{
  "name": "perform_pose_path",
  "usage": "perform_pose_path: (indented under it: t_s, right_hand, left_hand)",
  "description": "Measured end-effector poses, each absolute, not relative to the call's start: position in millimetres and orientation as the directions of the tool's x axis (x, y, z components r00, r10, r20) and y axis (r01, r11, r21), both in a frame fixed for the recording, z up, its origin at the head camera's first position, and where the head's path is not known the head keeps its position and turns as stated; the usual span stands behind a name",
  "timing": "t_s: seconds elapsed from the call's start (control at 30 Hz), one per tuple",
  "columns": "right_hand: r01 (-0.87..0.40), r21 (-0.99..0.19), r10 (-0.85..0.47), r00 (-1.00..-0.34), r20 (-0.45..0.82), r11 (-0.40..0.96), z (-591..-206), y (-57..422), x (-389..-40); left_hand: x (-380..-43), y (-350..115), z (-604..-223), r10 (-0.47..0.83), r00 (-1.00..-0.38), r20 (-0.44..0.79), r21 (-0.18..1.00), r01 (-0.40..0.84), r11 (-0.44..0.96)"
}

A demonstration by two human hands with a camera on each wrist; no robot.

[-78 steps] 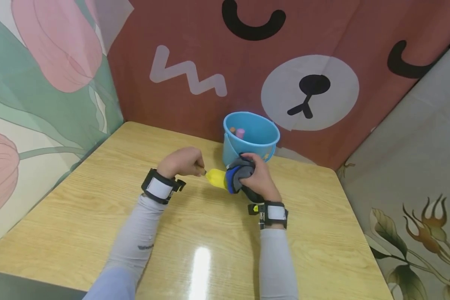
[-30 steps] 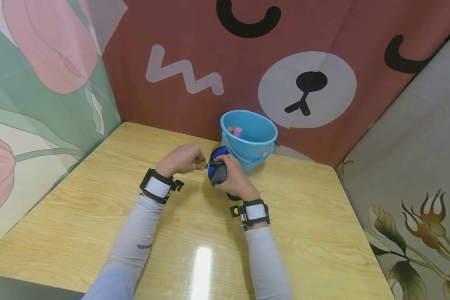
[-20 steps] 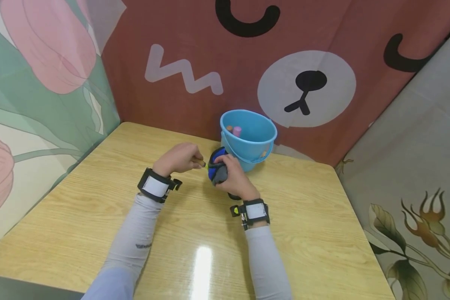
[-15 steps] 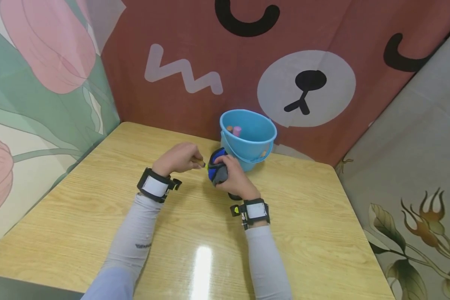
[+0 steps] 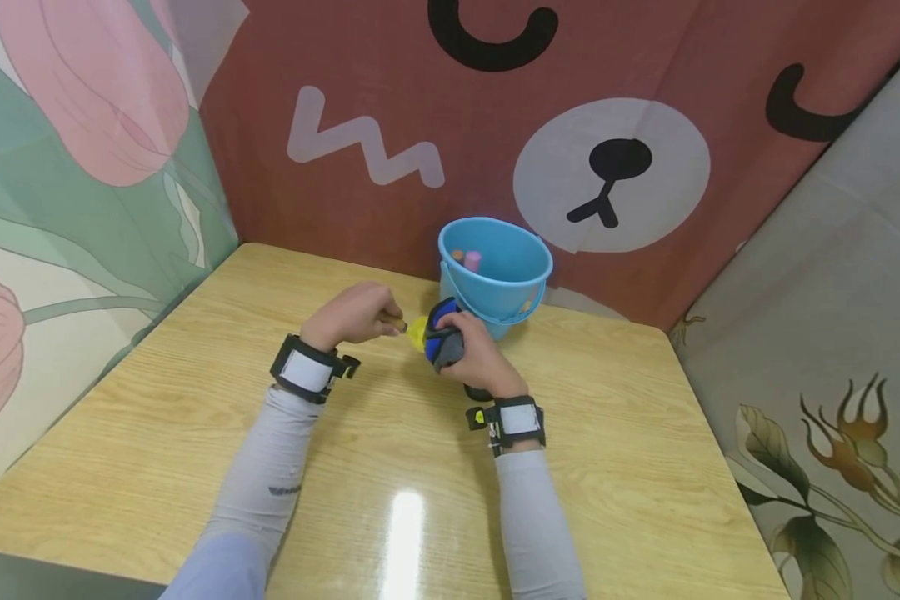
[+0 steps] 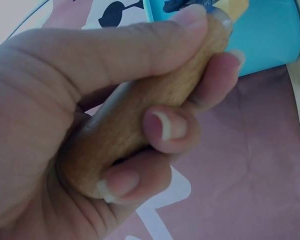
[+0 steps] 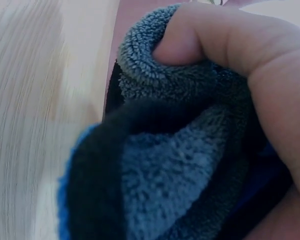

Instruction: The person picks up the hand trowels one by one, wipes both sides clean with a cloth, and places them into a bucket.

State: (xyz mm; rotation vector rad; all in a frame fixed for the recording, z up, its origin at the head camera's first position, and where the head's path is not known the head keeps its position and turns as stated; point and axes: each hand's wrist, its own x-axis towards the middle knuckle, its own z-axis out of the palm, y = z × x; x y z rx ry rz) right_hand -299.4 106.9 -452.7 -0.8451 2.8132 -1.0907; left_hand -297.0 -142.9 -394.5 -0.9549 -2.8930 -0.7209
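My left hand (image 5: pixel 360 315) grips the wooden handle (image 6: pixel 140 102) of a small shovel, its fingers and thumb curled round it. The shovel's yellow blade (image 5: pixel 417 332) points right toward the cloth. A grey and blue cloth (image 5: pixel 445 337) with black edging is bunched in my right hand (image 5: pixel 483 354) and covers the far end of the blade. In the right wrist view the thumb presses into the fluffy grey cloth (image 7: pixel 170 175), which folds over on itself. Both hands are above the table, just in front of the blue bucket (image 5: pixel 468 293).
Inside the bucket, a pink piece (image 5: pixel 472 261) and an orange-brown piece (image 5: pixel 457 255) show near the left wall. The wooden table (image 5: pixel 615 467) reaches back to a brown bear-print curtain (image 5: pixel 375 50). Patterned hangings (image 5: pixel 105 192) flank it on the left and right.
The cloth first slid left along the shovel until it covered the blade. Within the last half second my right hand has drawn it slightly right, and the yellow shows again.
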Motion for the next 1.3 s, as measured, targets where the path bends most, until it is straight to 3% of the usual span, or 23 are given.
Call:
perform_pose_path:
  t_s: [1.3]
  right_hand:
    - [-0.469, -0.672, -0.477, -0.858, 0.192, 0.573, -456, 132, -305]
  left_hand:
    - [-296, -156, -390, 0.517, -0.841, 0.157, 0.431, 0.529, 0.731]
